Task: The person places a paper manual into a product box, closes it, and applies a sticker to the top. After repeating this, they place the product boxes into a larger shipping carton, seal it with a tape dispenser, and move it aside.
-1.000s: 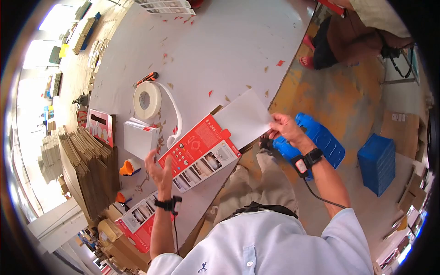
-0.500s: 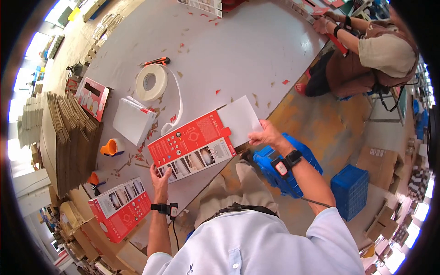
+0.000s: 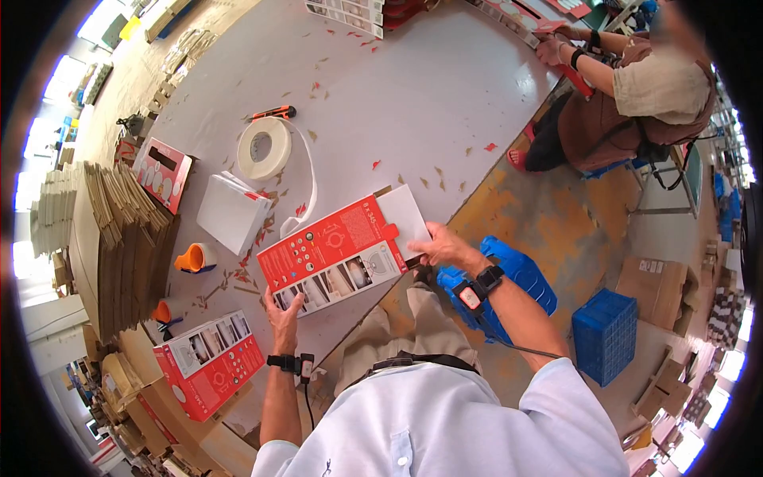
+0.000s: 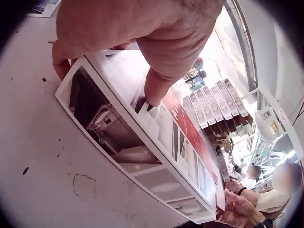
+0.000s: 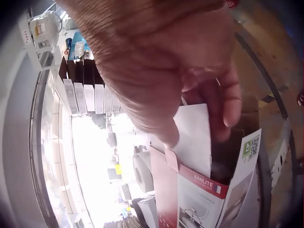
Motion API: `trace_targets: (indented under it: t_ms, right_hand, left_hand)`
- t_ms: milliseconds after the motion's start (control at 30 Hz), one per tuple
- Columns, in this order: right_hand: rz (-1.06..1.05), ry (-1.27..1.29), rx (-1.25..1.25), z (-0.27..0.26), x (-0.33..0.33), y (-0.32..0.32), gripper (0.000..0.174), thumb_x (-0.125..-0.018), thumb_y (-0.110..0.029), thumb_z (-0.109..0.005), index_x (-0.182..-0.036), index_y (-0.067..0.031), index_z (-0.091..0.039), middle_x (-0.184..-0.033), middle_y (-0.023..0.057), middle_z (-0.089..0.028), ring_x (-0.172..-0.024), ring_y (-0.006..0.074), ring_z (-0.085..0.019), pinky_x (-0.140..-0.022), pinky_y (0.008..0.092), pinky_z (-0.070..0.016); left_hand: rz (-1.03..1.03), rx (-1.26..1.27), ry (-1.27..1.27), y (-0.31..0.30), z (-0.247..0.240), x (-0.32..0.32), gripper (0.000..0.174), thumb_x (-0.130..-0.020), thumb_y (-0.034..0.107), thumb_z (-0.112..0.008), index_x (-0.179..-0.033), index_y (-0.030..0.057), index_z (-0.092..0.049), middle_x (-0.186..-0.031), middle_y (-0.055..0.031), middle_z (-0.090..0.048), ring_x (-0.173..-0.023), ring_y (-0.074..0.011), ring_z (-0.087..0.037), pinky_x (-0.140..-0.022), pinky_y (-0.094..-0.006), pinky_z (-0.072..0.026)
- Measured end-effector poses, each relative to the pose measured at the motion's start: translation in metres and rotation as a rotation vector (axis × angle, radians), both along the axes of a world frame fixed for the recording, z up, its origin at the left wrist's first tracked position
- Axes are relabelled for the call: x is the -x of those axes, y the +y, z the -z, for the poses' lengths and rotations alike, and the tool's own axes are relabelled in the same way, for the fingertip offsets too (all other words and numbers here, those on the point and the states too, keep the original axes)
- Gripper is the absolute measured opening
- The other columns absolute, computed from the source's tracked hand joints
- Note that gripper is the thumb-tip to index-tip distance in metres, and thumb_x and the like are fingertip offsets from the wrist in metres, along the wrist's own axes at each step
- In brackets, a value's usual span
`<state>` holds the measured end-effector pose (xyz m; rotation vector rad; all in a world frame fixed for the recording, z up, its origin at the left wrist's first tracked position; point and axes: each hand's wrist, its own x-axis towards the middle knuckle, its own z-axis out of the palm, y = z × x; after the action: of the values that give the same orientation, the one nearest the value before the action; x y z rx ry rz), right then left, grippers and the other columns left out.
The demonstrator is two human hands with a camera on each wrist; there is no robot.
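Left hand (image 3: 284, 308): I clamp the red carton (image 3: 334, 250) at its near end.
Right hand (image 3: 442, 249): pinches the white insert (image 3: 404, 216) — partly inside the carton's far mouth.
Carton: flat on the table (image 3: 413, 103), by its edge.

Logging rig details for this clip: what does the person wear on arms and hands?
The left hand and right hand are bare, no gloves. Each wrist has a black strap with a small unit; the right unit shows a red and white face. A thin black cable runs back from each. Pale shirt sleeves end near the elbows.
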<state>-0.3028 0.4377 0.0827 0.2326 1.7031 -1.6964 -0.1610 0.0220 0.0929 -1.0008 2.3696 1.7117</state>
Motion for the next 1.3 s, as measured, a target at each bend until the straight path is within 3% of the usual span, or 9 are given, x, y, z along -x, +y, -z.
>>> trace_targets:
  t_ms: [67, 400, 500, 667, 767, 900, 1000, 1133, 1300]
  right_hand:
    - [0.196, 0.060, -0.003, 0.004, 0.004, -0.001, 0.019, -0.098, -0.014, -0.070, -0.112, -0.0007, -0.066, -0.084, 0.0037, -0.072, -0.064, 0.0094, -0.065, -0.052, 0.0276, -0.0539]
    - [-0.038, 0.104, -0.091, 0.027, 0.006, -0.017, 0.019, -0.095, -0.011, -0.070, -0.109, 0.0015, -0.070, -0.089, 0.0029, -0.075, -0.072, 0.0078, -0.065, -0.065, 0.0274, -0.0556]
    - [0.120, 0.337, -0.026, 0.030, 0.003, -0.015, 0.020, -0.092, -0.010, -0.072, -0.109, 0.0006, -0.070, -0.091, 0.0038, -0.076, -0.076, 0.0102, -0.068, -0.068, 0.0293, -0.0559]
    - [-0.049, 0.320, -0.331, 0.019, -0.004, -0.031, 0.019, -0.084, -0.010, -0.075, -0.100, -0.0011, -0.071, -0.082, 0.0054, -0.074, -0.076, 0.0117, -0.068, -0.068, 0.0305, -0.0549]
    - [-0.022, 0.028, -0.050, 0.025, 0.013, -0.018, 0.015, -0.086, -0.009, -0.075, -0.099, -0.0017, -0.073, -0.082, 0.0027, -0.073, -0.075, 0.0104, -0.066, -0.067, 0.0297, -0.0539]
    - [0.121, 0.141, -0.054, 0.015, 0.015, -0.015, 0.014, -0.089, -0.006, -0.074, -0.102, -0.0006, -0.074, -0.087, 0.0029, -0.074, -0.076, 0.0104, -0.067, -0.069, 0.0300, -0.0563]
    - [0.095, 0.236, -0.059, 0.015, 0.013, -0.007, 0.016, -0.091, -0.006, -0.072, -0.105, 0.0001, -0.074, -0.087, 0.0036, -0.074, -0.078, 0.0105, -0.068, -0.071, 0.0304, -0.0578]
    - [-0.144, 0.106, -0.090, 0.007, 0.008, -0.025, 0.014, -0.095, -0.008, -0.069, -0.106, 0.0009, -0.071, -0.095, 0.0050, -0.074, -0.085, 0.0119, -0.071, -0.073, 0.0311, -0.0616]
    - [0.115, -0.140, 0.165, -0.003, 0.002, -0.030, 0.025, -0.095, -0.012, -0.075, -0.117, -0.0010, -0.069, -0.106, 0.0052, -0.074, -0.094, 0.0134, -0.071, -0.084, 0.0336, -0.0609]
  left_hand:
    - [-0.007, -0.035, -0.005, 0.004, -0.007, 0.001, 0.090, -0.084, 0.021, -0.085, -0.156, -0.0003, -0.036, -0.145, -0.0166, -0.053, -0.131, -0.0266, -0.054, -0.111, -0.0413, -0.0458]
    - [-0.029, -0.008, 0.029, 0.004, 0.000, -0.001, 0.093, -0.084, 0.022, -0.086, -0.158, -0.0011, -0.034, -0.144, -0.0172, -0.053, -0.131, -0.0259, -0.055, -0.110, -0.0398, -0.0465]
    - [-0.053, -0.045, 0.047, 0.009, 0.000, -0.002, 0.093, -0.084, 0.021, -0.086, -0.158, -0.0008, -0.034, -0.143, -0.0167, -0.054, -0.129, -0.0252, -0.056, -0.109, -0.0392, -0.0468]
    - [-0.059, -0.083, 0.046, 0.011, -0.004, 0.000, 0.088, -0.085, 0.019, -0.085, -0.156, -0.0002, -0.036, -0.137, -0.0149, -0.059, -0.123, -0.0239, -0.059, -0.106, -0.0390, -0.0488]
    - [-0.076, -0.072, 0.057, 0.015, -0.007, 0.000, 0.086, -0.085, 0.018, -0.084, -0.155, 0.0002, -0.037, -0.134, -0.0143, -0.060, -0.120, -0.0234, -0.060, -0.104, -0.0386, -0.0497]
    - [-0.105, -0.081, 0.079, 0.017, -0.004, -0.001, 0.080, -0.087, 0.016, -0.082, -0.153, 0.0018, -0.040, -0.130, -0.0107, -0.061, -0.119, -0.0202, -0.059, -0.104, -0.0372, -0.0492]
    - [-0.095, -0.061, 0.083, 0.015, -0.002, -0.002, 0.080, -0.086, 0.016, -0.082, -0.152, 0.0017, -0.041, -0.130, -0.0110, -0.061, -0.117, -0.0207, -0.060, -0.103, -0.0366, -0.0499]
    - [-0.097, -0.102, 0.085, 0.013, -0.001, -0.001, 0.079, -0.086, 0.016, -0.083, -0.152, 0.0025, -0.041, -0.131, -0.0102, -0.061, -0.117, -0.0206, -0.060, -0.103, -0.0363, -0.0502]
    - [-0.124, -0.126, 0.098, 0.014, 0.005, -0.005, 0.077, -0.088, 0.014, -0.081, -0.153, 0.0032, -0.041, -0.132, -0.0090, -0.061, -0.119, -0.0200, -0.060, -0.105, -0.0366, -0.0489]
